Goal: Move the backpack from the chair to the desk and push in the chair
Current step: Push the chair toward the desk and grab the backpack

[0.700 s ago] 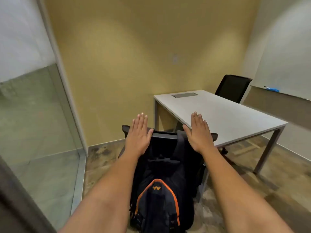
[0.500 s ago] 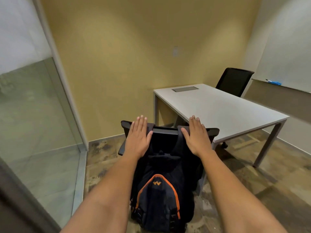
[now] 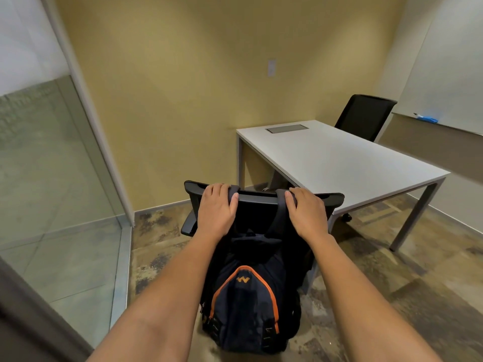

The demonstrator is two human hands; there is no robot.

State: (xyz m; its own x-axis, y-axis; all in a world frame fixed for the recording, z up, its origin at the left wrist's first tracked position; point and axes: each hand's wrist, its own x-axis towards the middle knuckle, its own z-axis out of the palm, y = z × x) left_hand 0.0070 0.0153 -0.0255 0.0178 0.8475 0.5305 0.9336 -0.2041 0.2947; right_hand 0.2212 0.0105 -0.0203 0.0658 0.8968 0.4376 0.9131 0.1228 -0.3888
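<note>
A dark navy backpack (image 3: 245, 291) with orange trim hangs down the back of a black office chair (image 3: 257, 199), its two straps looped over the top of the backrest. My left hand (image 3: 217, 209) curls over the left strap at the backrest's top edge. My right hand (image 3: 306, 212) curls over the right strap in the same way. The white desk (image 3: 339, 158) stands just beyond and to the right of the chair, its top bare apart from a grey cable hatch (image 3: 287, 128). The chair's seat is hidden behind the backrest and the backpack.
A second black chair (image 3: 366, 114) stands at the desk's far side. A glass partition (image 3: 52, 178) runs along the left, close to the chair. A whiteboard ledge with a blue eraser (image 3: 426, 118) is on the right wall. Patterned floor lies open at the right.
Both hands were flat and open above the backrest; now their fingers have closed over the straps at its top edge. The view has tilted downward a little.
</note>
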